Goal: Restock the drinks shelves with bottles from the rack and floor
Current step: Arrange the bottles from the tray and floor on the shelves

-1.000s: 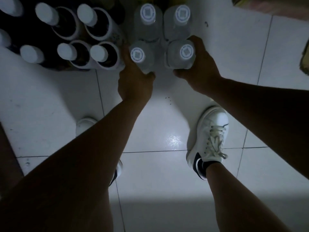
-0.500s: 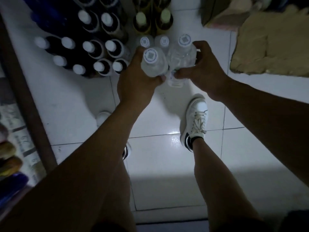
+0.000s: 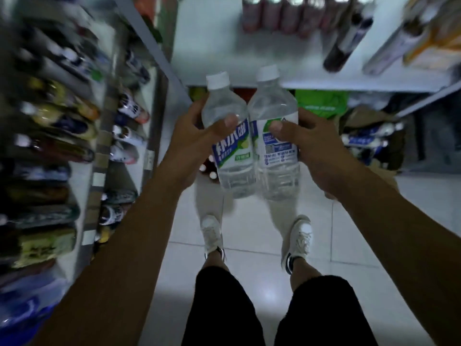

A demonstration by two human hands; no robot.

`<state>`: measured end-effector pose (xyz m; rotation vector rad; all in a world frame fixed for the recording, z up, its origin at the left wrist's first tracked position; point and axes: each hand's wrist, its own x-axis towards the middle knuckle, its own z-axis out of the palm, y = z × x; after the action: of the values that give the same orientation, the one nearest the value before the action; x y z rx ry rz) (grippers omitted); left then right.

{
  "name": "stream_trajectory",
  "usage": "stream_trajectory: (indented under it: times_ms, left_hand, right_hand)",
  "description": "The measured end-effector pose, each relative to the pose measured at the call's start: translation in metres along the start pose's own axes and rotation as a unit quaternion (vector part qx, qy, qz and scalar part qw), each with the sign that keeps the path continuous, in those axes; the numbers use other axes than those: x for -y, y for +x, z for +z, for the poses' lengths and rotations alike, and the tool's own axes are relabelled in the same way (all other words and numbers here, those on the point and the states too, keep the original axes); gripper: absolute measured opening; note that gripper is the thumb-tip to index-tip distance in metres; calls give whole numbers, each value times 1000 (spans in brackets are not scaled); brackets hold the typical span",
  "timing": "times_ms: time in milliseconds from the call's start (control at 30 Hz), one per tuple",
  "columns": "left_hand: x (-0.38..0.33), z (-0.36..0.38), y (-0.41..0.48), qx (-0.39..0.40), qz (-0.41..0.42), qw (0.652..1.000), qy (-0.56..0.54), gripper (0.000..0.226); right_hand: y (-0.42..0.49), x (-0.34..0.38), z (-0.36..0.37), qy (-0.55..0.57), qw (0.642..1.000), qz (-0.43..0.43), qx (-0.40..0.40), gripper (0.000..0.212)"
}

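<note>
Left hand (image 3: 189,143) grasps one clear plastic white-capped bottle (image 3: 234,176), right hand (image 3: 315,146) grasps a second matching bottle (image 3: 279,176), the two touching side by side

Pinkish bottles (image 3: 287,17) on white shelf (image 3: 212,48)

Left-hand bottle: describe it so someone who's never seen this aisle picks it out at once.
Below the front edge of the white shelf at top centre, two clear white-capped bottles are held side by side, touching. The left-hand bottle is the one in the left hand. Unlike the small print on the right-hand bottle, its label shows big blue lettering and a green patch.
</note>
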<state>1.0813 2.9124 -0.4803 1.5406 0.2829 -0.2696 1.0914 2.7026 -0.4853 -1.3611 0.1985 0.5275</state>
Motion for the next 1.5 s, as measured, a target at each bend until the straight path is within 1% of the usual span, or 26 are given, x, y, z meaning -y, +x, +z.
stream_trajectory:
  times_ms: [67,100,167,200,233,267,300,333,367,400,433,467,500,533,600,667,767,833,900,967,1067,1133,1233,1267,1400,1500]
  left_hand:
    - [-45,-11,-14,-32,13,999,-38,62]
    - [-67,-18,-20,-52,8,997,-54,58]
    - [-106,-38,-30,-94,-5,993,-69,47]
    - [-124,-49,-33,-107,-10,992,-69,53]
    - [-143,-59,-37,-113,-13,991,-68,68]
    - [-160,-69,-43,-110,-11,991,-70,81]
    - [-176,-80,-49,-106,-7,992,-75,89]
    - [-191,-90,-55,-103,0,991,-80,92]
    - [-204,-102,-61,-95,10,992,-88,93]
    - [-217,-114,-68,-82,22,992,-97,90]
    - [-230,-126,-74,-70,36,991,-106,78]
    - [-242,-139,-80,-60,47,990,-116,61]
    - [-253,-151,-85,-46,55,988,-137,49]
    - [-263,-163,-90,-16,61,985,-161,51]
    - [-287,-181,-101,28,81,975,-203,69]
    - [-306,-198,-113,27,96,967,-236,81]
    - [-322,-217,-125,-6,106,965,-239,73]
    - [-332,-225,-133,-45,100,967,-231,80]
    - [-341,-235,-140,-91,111,967,-211,94]
    - [-344,-247,-147,-122,123,964,-202,100]
    - [-348,-260,-160,-138,144,958,-206,92]
    - [-353,-263,-168,-148,153,955,-206,87]
    - [-363,-262,-179,-233,159,941,-188,100]
    - [-365,-260,-183,-261,168,935,-173,98]
    - [-371,-251,-199,-340,189,912,-132,68]
    - [-377,-246,-208,-392,176,899,-79,71]
  right_hand:
    - [-10,39,30,18,1000,-22,0,9]
    - [-15,56,46,25,999,-32,5,10]
    - [-23,86,78,32,998,-44,7,21]
    - [-26,101,95,34,998,-52,5,27]
    - [-29,117,112,33,997,-64,4,37]
    - [-32,132,129,33,997,-72,-2,53]
    - [-35,146,146,30,997,-77,-13,69]
    - [-39,159,162,32,996,-81,-20,77]
    - [-42,170,175,39,995,-85,-18,75]
    - [-45,179,187,54,995,-84,-10,65]
    - [-49,187,197,82,994,-77,10,55]
    - [-53,195,208,120,990,-66,37,51]
    - [-57,202,218,160,983,-50,69,55]
    - [-62,208,228,198,975,-35,97,63]
    - [-69,219,249,242,959,-27,141,79]
    - [-73,228,269,239,951,-44,191,79]
    - [-72,244,298,177,959,-70,211,60]
    - [-69,257,315,146,969,-73,186,53]
    - [-65,267,331,159,971,-49,172,55]
    - [-62,275,343,190,965,-10,180,61]
    - [-57,287,354,211,949,23,235,62]
    - [-52,296,361,183,943,21,277,60]
    - [-50,310,372,118,929,25,350,51]
    - [-49,314,375,95,922,14,375,51]
    - [-44,331,383,27,894,-27,446,71]
    - [-38,343,386,-21,882,-63,467,72]
